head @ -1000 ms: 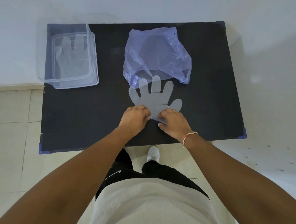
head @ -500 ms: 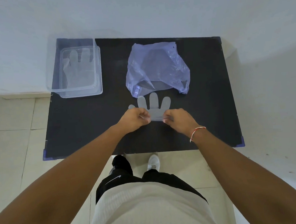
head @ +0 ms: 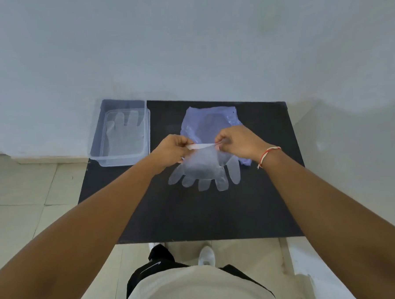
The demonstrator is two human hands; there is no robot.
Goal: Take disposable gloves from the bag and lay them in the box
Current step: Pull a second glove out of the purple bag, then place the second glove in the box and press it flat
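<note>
1. We observe a clear disposable glove (head: 204, 165) held up above the black table (head: 218, 212), in front of the purple plastic bag (head: 210, 121).
2. We record the left hand (head: 171, 151) pinching the left end of the glove's cuff, its fingers curled in on the film.
3. We record the right hand (head: 239, 143) pinching the right end of the same cuff, its fingers likewise curled.
4. We find the cuff stretched as a thin, pale strip between the two pinches; the hands stand apart at about the same height.
5. We note that the body of the glove hangs below the grip toward the near side, with its five fingers pointing down and toward us. We cannot tell whether the fingertips touch the table.
6. We see the bag lying on the far middle of the table, partly hidden behind the hands and the glove, with a corner showing just right of the glove.
7. We see the clear plastic box (head: 124, 160) at the far left corner of the table, well left of the held glove; a flat glove in the box (head: 122, 135) lies with its fingers pointing far.
8. We note a red and white thread band (head: 266, 155) on the right wrist.
</note>
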